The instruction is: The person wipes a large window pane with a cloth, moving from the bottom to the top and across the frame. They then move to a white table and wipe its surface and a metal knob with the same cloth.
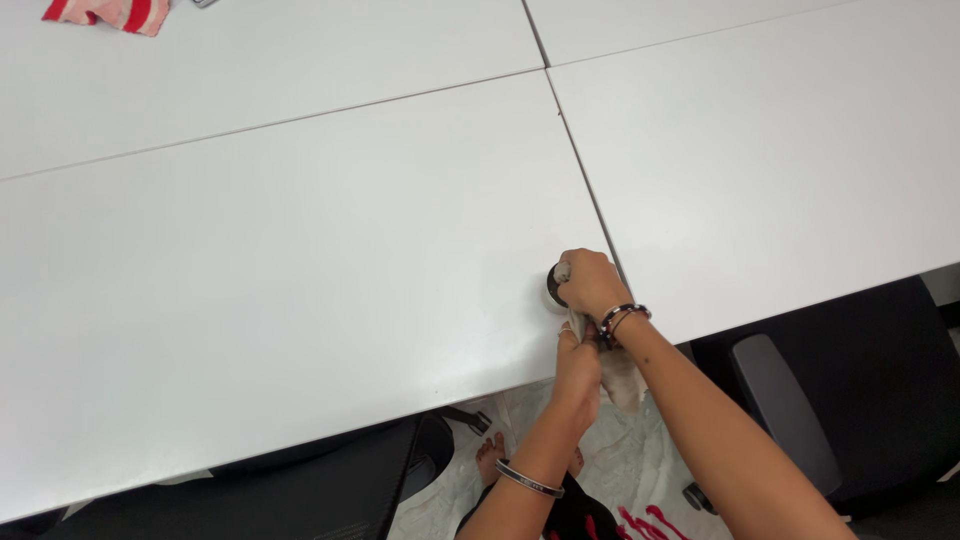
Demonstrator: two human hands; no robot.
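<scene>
A red-and-white striped cloth lies at the upper left of the white tabletop; black chairs stand below. Right of centre, the right hand grips a small dark round object on the tabletop. The left hand clutches a crumpled beige rag just beneath.

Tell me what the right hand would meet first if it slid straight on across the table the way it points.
The right hand grips a small dark round object and points up-left. Ahead lies only bare white table; the first thing crossed would be a tabletop seam. The red striped cloth looks off that line.
</scene>
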